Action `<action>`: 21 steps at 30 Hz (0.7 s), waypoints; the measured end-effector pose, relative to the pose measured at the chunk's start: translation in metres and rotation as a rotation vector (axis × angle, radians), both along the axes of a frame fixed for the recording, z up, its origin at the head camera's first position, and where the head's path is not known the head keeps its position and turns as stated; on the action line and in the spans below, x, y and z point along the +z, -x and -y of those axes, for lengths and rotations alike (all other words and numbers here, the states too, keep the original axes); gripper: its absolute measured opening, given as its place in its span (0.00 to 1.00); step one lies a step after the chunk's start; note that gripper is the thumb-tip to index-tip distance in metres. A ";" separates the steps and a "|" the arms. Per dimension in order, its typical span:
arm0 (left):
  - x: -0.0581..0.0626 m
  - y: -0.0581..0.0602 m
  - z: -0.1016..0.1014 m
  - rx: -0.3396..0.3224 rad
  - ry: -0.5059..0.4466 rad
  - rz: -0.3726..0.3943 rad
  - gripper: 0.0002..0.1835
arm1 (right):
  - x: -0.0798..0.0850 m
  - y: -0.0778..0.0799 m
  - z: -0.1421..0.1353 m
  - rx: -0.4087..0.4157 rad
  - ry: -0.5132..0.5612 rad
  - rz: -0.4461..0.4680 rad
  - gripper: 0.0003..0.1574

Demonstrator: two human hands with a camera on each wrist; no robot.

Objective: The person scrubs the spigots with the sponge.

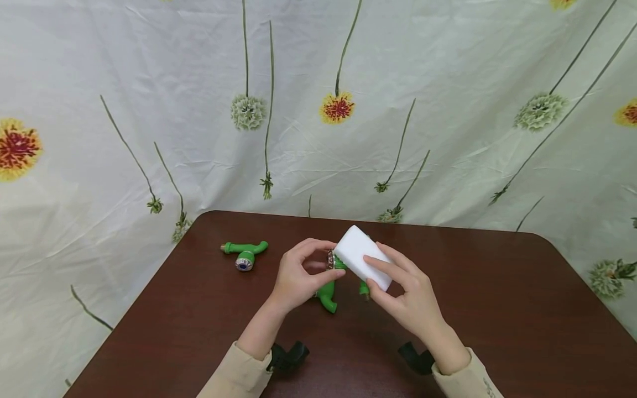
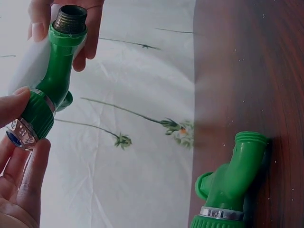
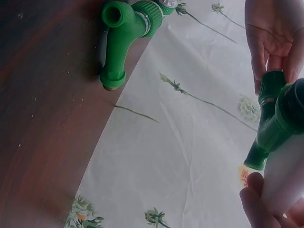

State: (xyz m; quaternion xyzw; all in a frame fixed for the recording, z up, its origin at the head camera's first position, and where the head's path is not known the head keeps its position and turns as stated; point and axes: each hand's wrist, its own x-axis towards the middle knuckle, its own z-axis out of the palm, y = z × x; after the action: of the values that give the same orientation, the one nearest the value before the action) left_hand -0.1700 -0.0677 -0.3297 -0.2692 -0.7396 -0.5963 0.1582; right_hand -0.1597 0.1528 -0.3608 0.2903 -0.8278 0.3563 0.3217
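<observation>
Above the dark reddish-brown table (image 1: 497,304) is a glossy green tap (image 2: 59,66) with a ribbed collar (image 2: 39,115), a silvery faceted cap (image 2: 21,133) with a blue centre, and a dark, brassy threaded inlet (image 2: 70,21). The left hand (image 1: 297,276) pinches it by the collar. Toward one o'clock, the right hand (image 1: 409,293) grips a smooth white block (image 1: 359,251), partly hiding the tap. Toward nine lies a second green tap (image 1: 246,250); at twelve hangs a flower-printed cloth (image 1: 308,66).
</observation>
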 end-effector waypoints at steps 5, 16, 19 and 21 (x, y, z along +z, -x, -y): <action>-0.001 0.001 0.000 -0.002 -0.002 -0.008 0.20 | -0.002 0.003 -0.003 0.007 -0.004 -0.010 0.23; 0.000 0.002 0.002 -0.006 -0.023 0.017 0.20 | -0.003 0.015 -0.021 -0.138 0.070 -0.062 0.23; 0.000 0.002 0.003 -0.013 -0.038 0.029 0.21 | 0.001 0.017 -0.028 -0.205 0.143 -0.060 0.24; 0.000 0.002 0.002 -0.017 -0.043 0.036 0.21 | 0.004 0.016 -0.031 -0.213 0.180 -0.060 0.25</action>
State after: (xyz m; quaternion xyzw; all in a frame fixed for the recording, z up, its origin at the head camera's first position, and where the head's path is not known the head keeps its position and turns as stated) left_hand -0.1722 -0.0702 -0.3296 -0.2611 -0.7270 -0.6181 0.1456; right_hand -0.1756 0.1835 -0.3563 0.1814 -0.8086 0.3841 0.4070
